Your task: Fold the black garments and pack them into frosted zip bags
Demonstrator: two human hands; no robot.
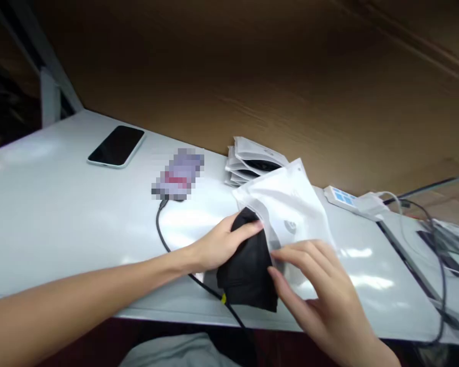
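My left hand (224, 242) is closed around a folded black fabric item (248, 278), with the thumb lying across its top. The far end of this item is at the mouth of a white translucent plastic bag (290, 204), which has a small grey round print. My right hand (321, 290) pinches the bag's near edge between thumb and fingertips, right beside the black item. The fingers of my left hand beneath the fabric are hidden. How far the item reaches into the bag I cannot tell.
Behind the bag stands a pile of similar white bags (252, 158) with dark contents. A phone (117, 147) lies at the left, near a blurred-out device (179, 176) with a black cable (162, 229) running under my left wrist. A white power strip (340, 198) and cables lie right.
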